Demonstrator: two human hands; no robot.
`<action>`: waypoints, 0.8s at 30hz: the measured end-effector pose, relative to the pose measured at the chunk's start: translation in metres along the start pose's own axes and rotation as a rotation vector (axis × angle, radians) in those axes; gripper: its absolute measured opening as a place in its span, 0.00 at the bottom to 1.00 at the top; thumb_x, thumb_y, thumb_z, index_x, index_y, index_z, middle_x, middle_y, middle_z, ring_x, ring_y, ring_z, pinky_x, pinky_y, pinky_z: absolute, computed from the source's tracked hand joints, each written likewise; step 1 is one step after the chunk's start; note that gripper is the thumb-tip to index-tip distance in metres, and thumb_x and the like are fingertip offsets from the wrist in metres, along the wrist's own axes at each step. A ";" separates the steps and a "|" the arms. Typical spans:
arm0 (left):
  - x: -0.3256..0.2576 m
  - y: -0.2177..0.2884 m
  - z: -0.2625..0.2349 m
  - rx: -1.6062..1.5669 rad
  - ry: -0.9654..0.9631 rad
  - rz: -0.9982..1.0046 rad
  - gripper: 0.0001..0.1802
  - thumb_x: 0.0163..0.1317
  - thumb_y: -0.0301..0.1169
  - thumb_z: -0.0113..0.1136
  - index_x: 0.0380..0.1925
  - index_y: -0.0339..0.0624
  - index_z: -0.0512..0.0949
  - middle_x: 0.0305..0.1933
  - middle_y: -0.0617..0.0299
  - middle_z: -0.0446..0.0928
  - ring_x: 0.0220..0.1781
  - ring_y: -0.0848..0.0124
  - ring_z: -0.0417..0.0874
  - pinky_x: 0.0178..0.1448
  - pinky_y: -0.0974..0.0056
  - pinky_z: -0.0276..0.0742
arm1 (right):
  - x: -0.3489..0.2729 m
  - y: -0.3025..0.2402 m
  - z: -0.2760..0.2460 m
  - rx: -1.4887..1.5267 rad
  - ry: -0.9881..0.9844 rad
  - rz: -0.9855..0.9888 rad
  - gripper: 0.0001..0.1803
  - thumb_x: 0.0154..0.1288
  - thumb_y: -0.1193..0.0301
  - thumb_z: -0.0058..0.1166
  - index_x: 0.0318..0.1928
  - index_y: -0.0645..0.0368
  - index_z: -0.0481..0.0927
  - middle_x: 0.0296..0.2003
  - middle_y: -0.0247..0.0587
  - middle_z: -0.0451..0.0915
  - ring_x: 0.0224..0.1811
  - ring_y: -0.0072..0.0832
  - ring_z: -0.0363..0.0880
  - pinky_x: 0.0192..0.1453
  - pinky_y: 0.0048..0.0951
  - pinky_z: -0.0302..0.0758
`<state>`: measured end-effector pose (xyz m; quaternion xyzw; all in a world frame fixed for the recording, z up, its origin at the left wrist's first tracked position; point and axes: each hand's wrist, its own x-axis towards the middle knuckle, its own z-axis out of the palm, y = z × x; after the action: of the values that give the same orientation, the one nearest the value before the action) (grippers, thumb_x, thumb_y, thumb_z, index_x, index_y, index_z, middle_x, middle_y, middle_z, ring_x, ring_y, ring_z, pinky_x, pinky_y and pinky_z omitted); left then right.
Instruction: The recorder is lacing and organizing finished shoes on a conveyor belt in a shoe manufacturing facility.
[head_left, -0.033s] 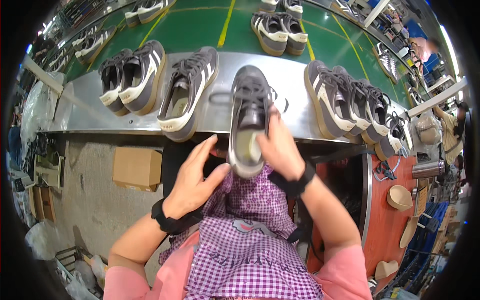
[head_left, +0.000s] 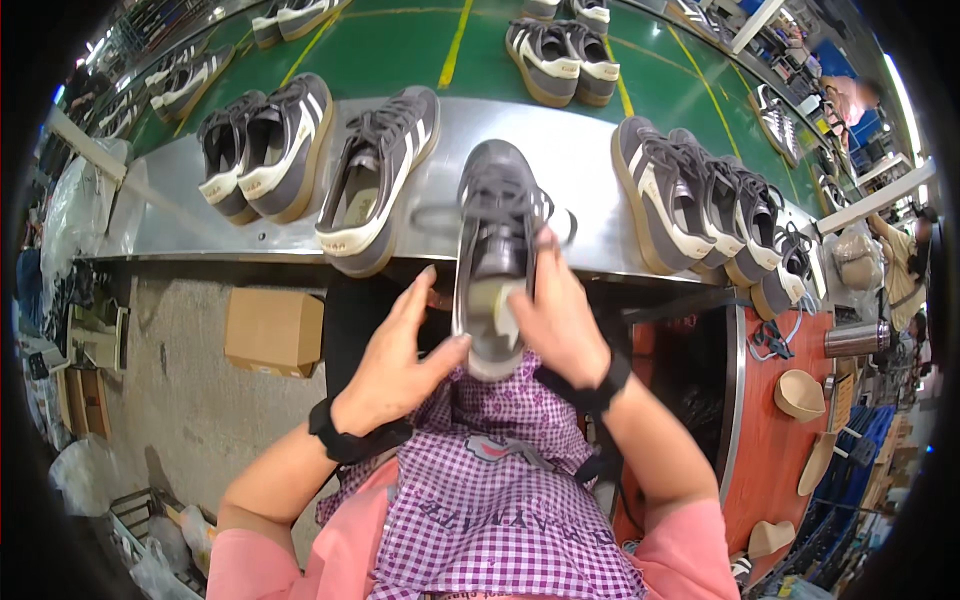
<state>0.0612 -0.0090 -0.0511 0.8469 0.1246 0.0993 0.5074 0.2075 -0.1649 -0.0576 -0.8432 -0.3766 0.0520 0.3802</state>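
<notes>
A grey sneaker point(head_left: 496, 220) with dark laces and white side stripes is tilted in front of me, toe over the metal ledge and heel towards my apron. My right hand point(head_left: 562, 320) grips its right side near the opening, thumb over the inner edge and pale insole. At the heel's left, my left hand point(head_left: 398, 355) is open with fingers spread, its thumb tip at or very near the shoe's edge. The laces look smeared, with loops out to both sides. Another grey sneaker point(head_left: 360, 225) rests just left on the ledge.
The metal ledge point(head_left: 160, 215) also bears a pair of sneakers point(head_left: 285, 160) at left and several more point(head_left: 655, 200) at right. Behind it, a green conveyor belt point(head_left: 400, 50) with yellow lines carries further pairs. A cardboard box point(head_left: 272, 330) lies below left; a red-topped bench point(head_left: 690, 470) stands right.
The sneaker has come slightly towards me, with my right hand still on it. My left hand has shifted a little, staying open beside the heel.
</notes>
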 end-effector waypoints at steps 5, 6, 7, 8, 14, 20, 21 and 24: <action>-0.028 0.011 0.020 0.012 -0.123 -0.053 0.45 0.51 0.23 0.57 0.68 0.23 0.49 0.49 0.27 0.73 0.45 0.37 0.79 0.50 0.48 0.76 | -0.089 -0.048 -0.002 0.082 -0.187 0.070 0.46 0.52 0.78 0.54 0.69 0.79 0.46 0.66 0.83 0.49 0.59 0.71 0.66 0.61 0.51 0.71; -0.038 0.005 0.022 0.009 -0.126 -0.068 0.45 0.51 0.23 0.57 0.68 0.23 0.49 0.49 0.27 0.73 0.45 0.37 0.79 0.50 0.48 0.76 | -0.101 -0.049 -0.001 0.087 -0.199 0.077 0.46 0.52 0.78 0.54 0.69 0.79 0.46 0.66 0.83 0.49 0.59 0.71 0.66 0.61 0.51 0.71; -0.048 -0.001 0.023 0.012 -0.190 -0.081 0.46 0.54 0.23 0.56 0.70 0.25 0.45 0.55 0.29 0.71 0.52 0.41 0.79 0.56 0.53 0.75 | -0.112 -0.049 0.000 0.081 -0.220 0.084 0.45 0.53 0.78 0.53 0.69 0.80 0.46 0.66 0.84 0.50 0.57 0.71 0.68 0.60 0.51 0.71; -0.056 -0.004 0.023 0.013 -0.256 -0.090 0.47 0.56 0.22 0.56 0.72 0.27 0.41 0.61 0.31 0.70 0.58 0.45 0.79 0.61 0.57 0.73 | -0.119 -0.049 0.000 0.072 -0.238 0.093 0.45 0.53 0.79 0.52 0.69 0.80 0.46 0.65 0.85 0.51 0.56 0.71 0.69 0.60 0.51 0.71; -0.079 -0.016 0.020 0.169 -0.334 0.131 0.50 0.54 0.18 0.55 0.73 0.29 0.38 0.66 0.31 0.64 0.63 0.46 0.76 0.65 0.58 0.70 | -0.134 -0.052 -0.003 0.141 -0.356 0.125 0.44 0.54 0.79 0.51 0.69 0.79 0.46 0.64 0.86 0.51 0.51 0.69 0.73 0.55 0.51 0.73; -0.071 -0.007 0.009 -0.095 -0.406 -0.206 0.53 0.51 0.18 0.58 0.74 0.33 0.38 0.72 0.42 0.60 0.70 0.57 0.69 0.71 0.59 0.63 | -0.129 -0.042 -0.013 0.228 -0.442 0.163 0.46 0.61 0.68 0.60 0.71 0.73 0.47 0.70 0.75 0.50 0.67 0.62 0.63 0.66 0.43 0.68; -0.072 -0.017 0.005 -0.463 -0.363 -0.227 0.54 0.51 0.21 0.61 0.75 0.35 0.39 0.73 0.44 0.60 0.71 0.58 0.67 0.74 0.58 0.58 | -0.126 -0.030 -0.021 0.454 -0.503 0.221 0.45 0.63 0.64 0.62 0.72 0.70 0.52 0.73 0.67 0.49 0.73 0.51 0.57 0.69 0.37 0.65; -0.061 -0.026 -0.020 -0.886 -0.222 -0.382 0.55 0.53 0.42 0.70 0.74 0.40 0.47 0.74 0.49 0.57 0.76 0.62 0.57 0.78 0.56 0.45 | -0.116 0.009 -0.038 0.781 -0.471 0.557 0.29 0.73 0.71 0.49 0.70 0.66 0.60 0.66 0.56 0.67 0.68 0.38 0.68 0.67 0.31 0.68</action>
<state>-0.0051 0.0005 -0.0669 0.5171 0.1683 -0.0429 0.8381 0.1448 -0.2699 -0.0602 -0.6725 -0.1664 0.4750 0.5426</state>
